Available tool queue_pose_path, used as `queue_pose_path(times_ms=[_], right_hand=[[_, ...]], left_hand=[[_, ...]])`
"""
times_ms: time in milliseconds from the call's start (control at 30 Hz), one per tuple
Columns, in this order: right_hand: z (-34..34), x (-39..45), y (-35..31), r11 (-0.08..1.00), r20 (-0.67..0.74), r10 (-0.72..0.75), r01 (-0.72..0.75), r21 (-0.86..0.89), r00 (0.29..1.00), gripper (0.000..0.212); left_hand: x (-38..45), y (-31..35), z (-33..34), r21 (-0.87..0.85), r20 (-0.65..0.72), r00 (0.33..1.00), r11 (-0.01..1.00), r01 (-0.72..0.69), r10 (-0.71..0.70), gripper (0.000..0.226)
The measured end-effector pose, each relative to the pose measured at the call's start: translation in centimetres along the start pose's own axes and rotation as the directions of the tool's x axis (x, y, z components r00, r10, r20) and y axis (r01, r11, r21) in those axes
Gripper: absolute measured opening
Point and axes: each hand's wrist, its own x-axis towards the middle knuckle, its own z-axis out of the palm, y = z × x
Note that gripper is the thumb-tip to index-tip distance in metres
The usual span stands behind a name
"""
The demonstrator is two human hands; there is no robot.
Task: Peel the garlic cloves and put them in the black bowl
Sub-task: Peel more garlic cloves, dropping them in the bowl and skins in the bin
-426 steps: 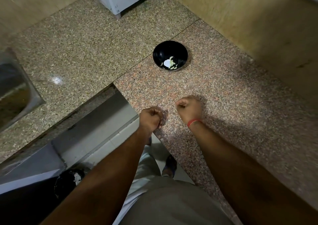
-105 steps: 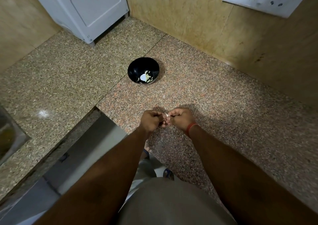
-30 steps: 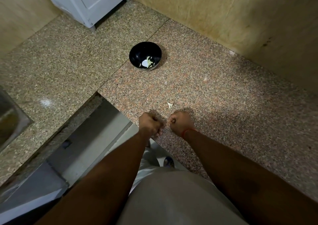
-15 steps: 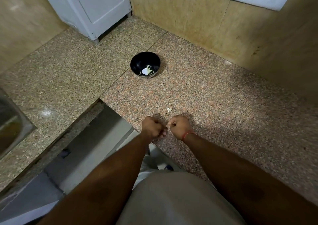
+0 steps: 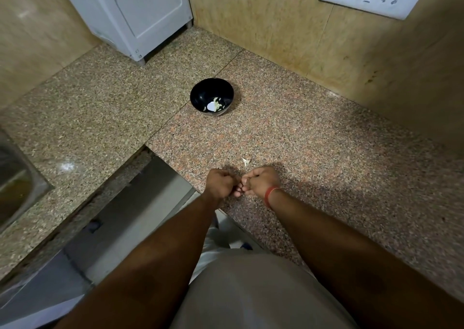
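While curled tight, left hand (image 5: 221, 184) meets right hand (image 5: 262, 181) — fingers (image 5: 238, 192) touching.

The tabletop (image 5: 301, 137) is speckled granite, pinkish-brown at right, tan-grey at left; the bowl (image 5: 200, 95) is glossy black with pale whitish-green bits (image 5: 216, 106) inside; a red band (image 5: 270, 195) circles one wrist; the appliance (image 5: 130, 9) is white.

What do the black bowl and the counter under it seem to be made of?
The black bowl looks glossy, with soft highlights on its inner wall; that suits glazed ceramic or melamine, and the view cannot settle which. The counter looks like polished granite: speckled pinkish and tan grain, with a straight seam between slabs.
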Motion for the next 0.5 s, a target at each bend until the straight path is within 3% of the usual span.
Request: queue_pose_path(times_ms=[300, 500], right_hand=[[-0.13, 0.62, 0.06, 1.000, -0.058, 0.010, -0.010, -0.008, 0.998, 0.012], [-0.76, 0.55, -0.58, 0.991, 0.039, 0.055, -0.060, 0.117, 0.998, 0.008]], left_hand=[[0.32, 0.29, 0.65, 0.122, 0.015, 0.999, 0.992, -0.034, 0.032, 0.014], [-0.10, 0.84, 0.24, 0.261, 0.020, 0.993, 0.958, -0.120, 0.119, 0.011]])
